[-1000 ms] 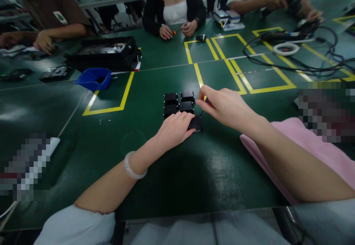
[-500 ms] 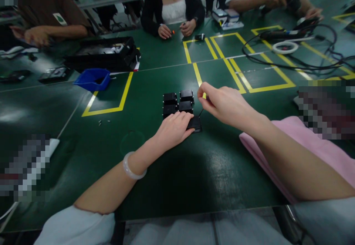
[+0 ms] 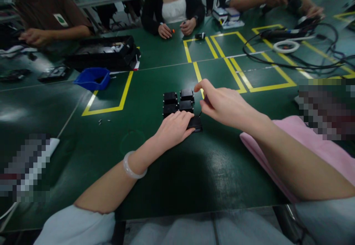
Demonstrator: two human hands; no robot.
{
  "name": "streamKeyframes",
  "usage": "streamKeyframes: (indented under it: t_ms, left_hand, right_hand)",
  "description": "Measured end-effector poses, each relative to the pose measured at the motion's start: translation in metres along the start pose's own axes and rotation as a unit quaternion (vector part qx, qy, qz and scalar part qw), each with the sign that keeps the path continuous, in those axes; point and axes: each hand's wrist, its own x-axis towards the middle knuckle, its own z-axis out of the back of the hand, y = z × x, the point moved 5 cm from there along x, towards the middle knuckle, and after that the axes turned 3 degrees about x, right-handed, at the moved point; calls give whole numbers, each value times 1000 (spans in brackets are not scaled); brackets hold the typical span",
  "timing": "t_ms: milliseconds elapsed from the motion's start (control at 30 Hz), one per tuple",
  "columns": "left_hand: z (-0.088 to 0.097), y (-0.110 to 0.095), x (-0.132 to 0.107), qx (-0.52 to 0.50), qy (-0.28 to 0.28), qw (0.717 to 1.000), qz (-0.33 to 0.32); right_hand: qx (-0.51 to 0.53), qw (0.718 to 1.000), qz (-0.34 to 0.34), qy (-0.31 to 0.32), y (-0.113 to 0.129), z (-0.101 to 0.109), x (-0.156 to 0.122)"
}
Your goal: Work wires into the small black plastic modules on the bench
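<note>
Several small black boxes [image 3: 178, 102] stand in a tight block on the green table [image 3: 155, 178]. My left hand [image 3: 175, 128] lies over a flat black part [image 3: 195, 123] at the block's near edge, fingers curled down on it. My right hand [image 3: 222, 102] hovers just right of the block, forefinger stretched toward the far right box, the other fingers bent around a thin dark wire that runs down to the black part.
A blue bin [image 3: 93, 78] and a black tray [image 3: 105, 54] sit at the back left. Yellow tape outlines [image 3: 235, 74] mark the table. Cables and a white ring [image 3: 285, 47] lie at the back right. Other people's hands work along the far edge. A pink cloth [image 3: 313, 152] lies under my right forearm.
My right hand has shifted slightly left toward the boxes and its forefinger has stretched out. My left hand has stayed on the black part.
</note>
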Motion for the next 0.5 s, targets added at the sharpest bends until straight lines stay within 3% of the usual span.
streamKeyframes:
  t_ms: [500]
  left_hand:
    - [1, 0, 0, -2, 3, 1000, -1]
  right_hand:
    - [2, 1000, -4, -4, 1, 2, 0]
